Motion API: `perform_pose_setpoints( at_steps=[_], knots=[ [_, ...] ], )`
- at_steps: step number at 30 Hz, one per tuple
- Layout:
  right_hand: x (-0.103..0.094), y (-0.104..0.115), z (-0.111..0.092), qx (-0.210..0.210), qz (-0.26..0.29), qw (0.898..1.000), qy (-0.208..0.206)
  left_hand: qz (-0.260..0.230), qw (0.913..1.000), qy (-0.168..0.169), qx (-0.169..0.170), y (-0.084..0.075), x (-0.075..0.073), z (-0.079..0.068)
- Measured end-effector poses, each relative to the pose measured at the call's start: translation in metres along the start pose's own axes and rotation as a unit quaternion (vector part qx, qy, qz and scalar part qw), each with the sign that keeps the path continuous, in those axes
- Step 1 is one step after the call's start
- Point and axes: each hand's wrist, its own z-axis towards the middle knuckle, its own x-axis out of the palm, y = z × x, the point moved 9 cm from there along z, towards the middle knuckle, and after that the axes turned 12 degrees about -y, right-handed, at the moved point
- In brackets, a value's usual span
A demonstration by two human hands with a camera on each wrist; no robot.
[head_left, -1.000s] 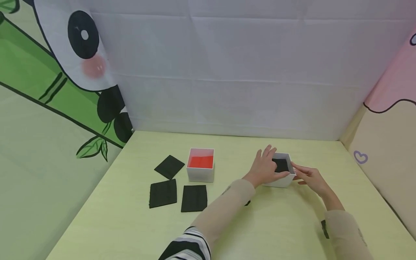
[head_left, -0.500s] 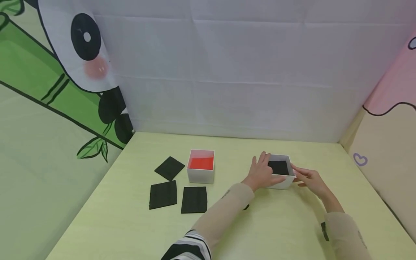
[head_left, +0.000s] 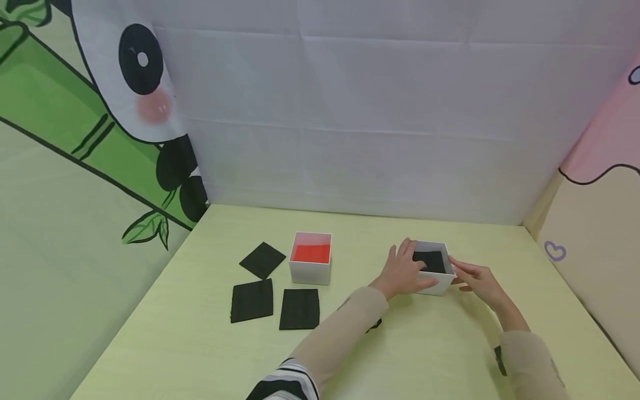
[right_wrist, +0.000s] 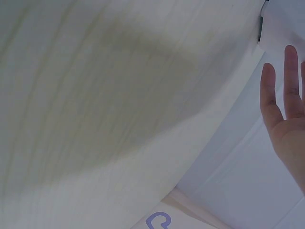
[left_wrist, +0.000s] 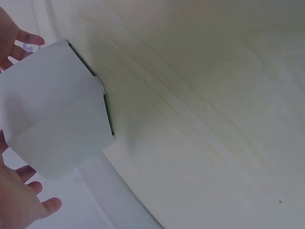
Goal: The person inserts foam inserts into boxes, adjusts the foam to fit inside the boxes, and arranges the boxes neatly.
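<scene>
A white open-topped box point(head_left: 441, 285) stands at the right of the table, with a black square piece point(head_left: 431, 261) inside. My left hand point(head_left: 400, 272) rests against its left side, fingers extended and thumb stretched across the front. At the box's right side, my right hand point(head_left: 477, 280) touches the corner with fairly straight fingers. In the left wrist view, the underside of the white box point(left_wrist: 57, 109) lies between my left hand point(left_wrist: 21, 202) below and my right hand point(left_wrist: 14, 43) above. The right wrist view has my right hand point(right_wrist: 288, 114) at its edge, with straight fingers.
Left of the hands stands another white box point(head_left: 309, 274) with a red piece point(head_left: 311, 254) inside. Three black squares lie near it: one at the back point(head_left: 262, 260), one at the left point(head_left: 252, 300), one in front point(head_left: 299, 309). A white curtain point(head_left: 350, 139) hangs behind the table.
My left hand has drawn back a little to the left and towards me, so more of the black piece shows. The right hand stays at the box's right side.
</scene>
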Motion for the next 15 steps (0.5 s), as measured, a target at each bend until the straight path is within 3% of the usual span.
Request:
perform_pose_setpoints(
  at_steps=[7, 15],
  knots=[
    [0.001, 0.0, -0.001, -0.006, 0.006, 1.0, 0.004, -0.038, 0.9989, -0.028, 0.006, 0.001, -0.013, -0.01],
    [0.0, -0.001, 0.0, -0.005, 0.02, 1.0, 0.004, -0.084, 0.9947, -0.057, 0.018, 0.0, -0.041, -0.028]
  ],
)
